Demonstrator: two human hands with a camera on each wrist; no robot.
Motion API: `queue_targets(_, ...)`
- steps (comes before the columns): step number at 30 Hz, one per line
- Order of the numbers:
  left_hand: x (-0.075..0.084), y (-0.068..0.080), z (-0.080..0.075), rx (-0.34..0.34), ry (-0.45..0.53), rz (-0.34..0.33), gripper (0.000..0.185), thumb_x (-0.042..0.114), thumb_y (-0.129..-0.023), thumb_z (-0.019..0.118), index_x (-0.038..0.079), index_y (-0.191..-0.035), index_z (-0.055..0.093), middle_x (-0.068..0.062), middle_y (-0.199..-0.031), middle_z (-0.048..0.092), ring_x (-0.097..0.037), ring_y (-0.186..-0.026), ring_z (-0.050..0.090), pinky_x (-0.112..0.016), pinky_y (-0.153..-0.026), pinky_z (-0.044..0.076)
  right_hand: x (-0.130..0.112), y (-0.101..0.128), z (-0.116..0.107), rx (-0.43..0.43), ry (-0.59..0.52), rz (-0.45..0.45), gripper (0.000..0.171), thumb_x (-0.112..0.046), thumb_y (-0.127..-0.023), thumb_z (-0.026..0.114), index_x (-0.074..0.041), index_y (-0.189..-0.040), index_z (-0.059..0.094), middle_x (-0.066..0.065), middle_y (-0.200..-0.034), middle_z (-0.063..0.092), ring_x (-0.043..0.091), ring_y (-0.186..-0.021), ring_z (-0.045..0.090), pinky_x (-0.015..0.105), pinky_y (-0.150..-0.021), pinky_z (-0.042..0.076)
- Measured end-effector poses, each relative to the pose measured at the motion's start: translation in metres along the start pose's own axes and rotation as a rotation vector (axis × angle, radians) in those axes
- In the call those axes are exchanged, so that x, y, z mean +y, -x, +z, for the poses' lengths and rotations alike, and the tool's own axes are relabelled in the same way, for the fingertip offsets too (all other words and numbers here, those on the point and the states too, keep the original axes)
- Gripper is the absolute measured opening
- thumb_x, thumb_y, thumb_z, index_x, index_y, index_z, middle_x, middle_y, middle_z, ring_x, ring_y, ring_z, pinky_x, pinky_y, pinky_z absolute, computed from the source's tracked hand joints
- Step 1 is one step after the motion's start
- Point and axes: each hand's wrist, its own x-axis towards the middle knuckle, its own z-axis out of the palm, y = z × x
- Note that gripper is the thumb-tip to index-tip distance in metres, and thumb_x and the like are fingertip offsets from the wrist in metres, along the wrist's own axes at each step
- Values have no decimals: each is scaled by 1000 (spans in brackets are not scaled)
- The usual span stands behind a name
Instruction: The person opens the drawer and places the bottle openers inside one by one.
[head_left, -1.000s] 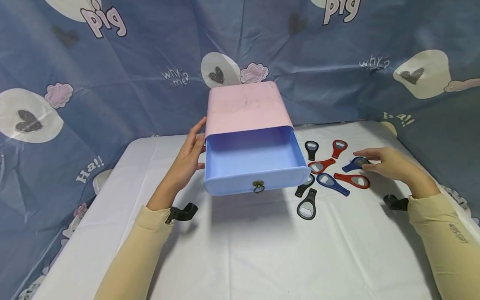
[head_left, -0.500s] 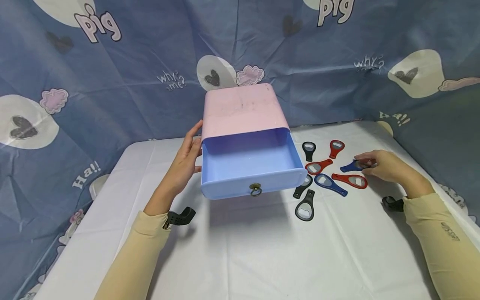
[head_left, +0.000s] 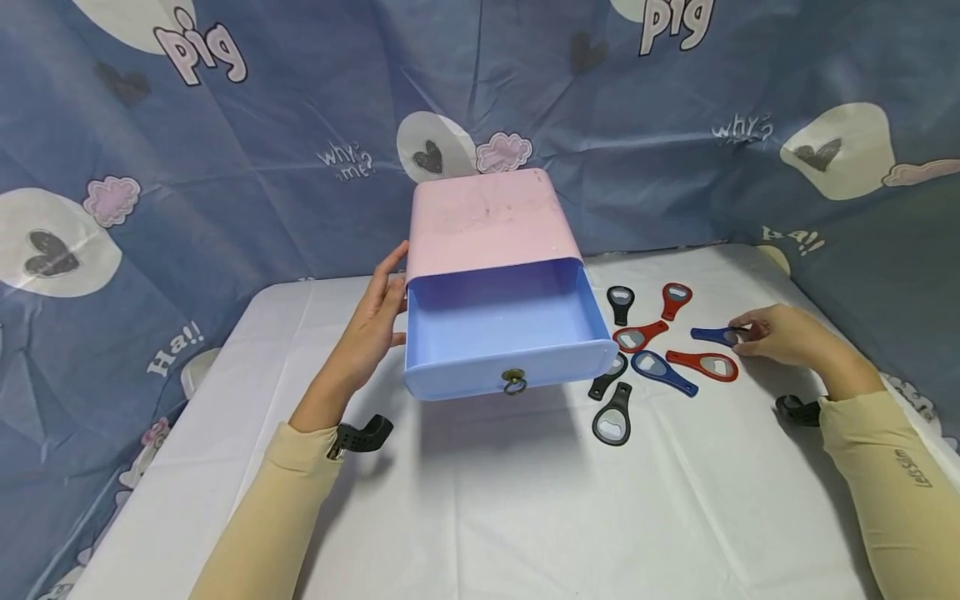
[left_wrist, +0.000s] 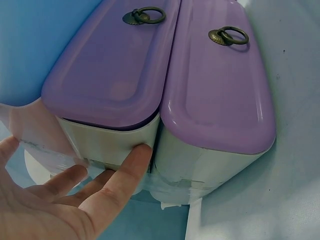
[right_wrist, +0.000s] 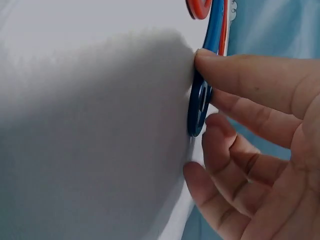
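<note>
The person's left hand [head_left: 372, 325] rests flat against the left side of the pink box [head_left: 487, 218], with the fingers straight and not curled around anything. From this box a blue drawer [head_left: 504, 333] is pulled out toward the person, and a small brass ring handle [head_left: 514, 382] hangs on its front.

The right hand [head_left: 780, 335] is at the right part of the white table [head_left: 480, 508]. Its thumb and fingertips pinch the round end of a blue bottle opener [head_left: 716, 335], which lies on the cloth at the far right of the group. The right wrist view shows the fingers [right_wrist: 240, 75] closed on the edge of this opener [right_wrist: 200, 102].

Near it lie other openers: a red one [head_left: 703, 364] just beside the hand, another blue one [head_left: 663, 372], two more red ones [head_left: 640, 335] and three black ones [head_left: 612, 413], all between the drawer and the right hand.
</note>
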Motion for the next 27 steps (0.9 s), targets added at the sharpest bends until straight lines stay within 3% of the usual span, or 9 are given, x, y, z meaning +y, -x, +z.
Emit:
queue_targets(7,3,0,0,9,-8,-1,54,52,-116,32,53,-168,17,-7,-176,28,-44,-153,43,-80,-104,48,3,2,-2,13,-100,41,52,-18,-91,85,14,-121,57,22,-95,65,23,-79,53,32,-65,42)
queue_targets(10,2,1,1,13,-17,-7,53,53,-116,32,54,-168,18,-7,-176,29,-44,-153,44,-79,-104,49,4,3,-1,12,-126,54,53,-19,-90,86,10,-121,53,19,-93,67,21,-78,55,30,-64,43)
queue_targets(16,2,0,1,16,-35,-12,53,53,-116,32,54,-168,18,-7,-176,28,-44,-153,44,-78,-104,50,7,5,-2,12,-72,37,57,-26,-92,85,11,-128,61,16,-91,66,22,-78,53,34,-67,43)
queue_targets(22,3,-1,1,18,-40,-8,53,54,-116,31,55,-167,18,-7,-176,26,-44,-152,44,-78,-103,50,8,7,-6,-13,-40,12,43,-22,-101,74,12,-126,67,8,-82,57,22,-76,46,34,-65,37)
queue_targets(27,3,1,0,13,-42,-8,53,53,-116,31,55,-168,17,-6,-177,26,-45,-153,44,-78,-103,50,9,10,-13,-28,-2,-9,30,-13,-105,64,11,-123,70,9,-85,65,22,-79,51,35,-69,42)
